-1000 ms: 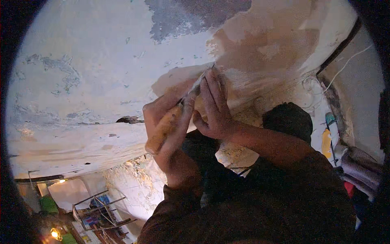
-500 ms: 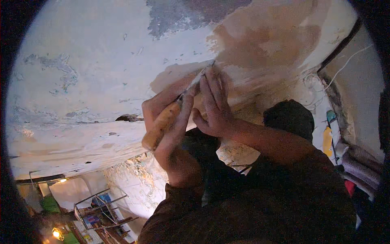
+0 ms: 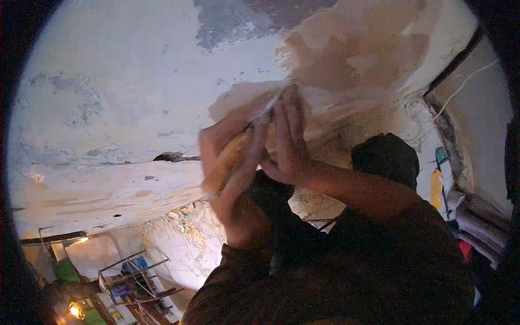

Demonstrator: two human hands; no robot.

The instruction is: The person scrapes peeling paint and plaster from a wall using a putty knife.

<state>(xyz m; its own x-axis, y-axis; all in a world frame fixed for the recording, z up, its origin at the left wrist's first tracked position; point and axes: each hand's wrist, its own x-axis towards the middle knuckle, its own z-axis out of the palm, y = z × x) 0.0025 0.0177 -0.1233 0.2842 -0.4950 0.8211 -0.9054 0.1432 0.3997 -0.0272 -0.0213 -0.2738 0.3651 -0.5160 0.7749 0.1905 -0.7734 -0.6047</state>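
My left hand [image 3: 230, 151] is wrapped round the orange-brown wooden handle [image 3: 223, 169] of a slim hand tool. Its thin metal blade [image 3: 269, 107] slants up and to the right, and its tip is blurred near the plastered surface [image 3: 162, 97]. Close beside the blade is my right hand [image 3: 290, 132], its fingers stretched upward and its thumb apart. The right fingertips are at the blade's far end; whether they press on the blade or on the plaster I cannot tell. Around the tip lie brown and pinkish patches [image 3: 357, 59] in the pale, flaking coat.
A dark hole [image 3: 174, 157] breaks the plaster at a ridge to the left. At right, a white cable [image 3: 466, 81] hangs near a dark crack, above rolled grey material [image 3: 479, 222]. A metal frame [image 3: 135, 276] and a glowing lamp [image 3: 77, 310] show lower left. A dark rounded shape [image 3: 385, 162] stands behind my right forearm.
My left hand and the tool have shifted slightly to the right, the handle moving closer to my right hand. The right hand has barely moved, and both hands look more blurred.
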